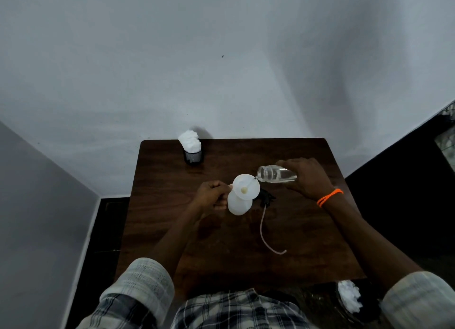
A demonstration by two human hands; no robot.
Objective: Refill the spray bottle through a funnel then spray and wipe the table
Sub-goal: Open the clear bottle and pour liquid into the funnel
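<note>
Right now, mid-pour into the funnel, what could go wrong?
The clear bottle in the right hand pours at the funnel edge, so water may spill onto the table. The left hand only pinches the funnel rim; the white spray bottle could tip. The loose spray head lies close and could get knocked.

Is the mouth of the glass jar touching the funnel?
Apart. The head view shows the glass jar held tilted beside the funnel, with a thin stream crossing the gap.

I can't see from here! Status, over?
Left hand steadies funnel on white bottle. Right hand tips clear jar, pouring. Sprayer head beside bottle.
</note>
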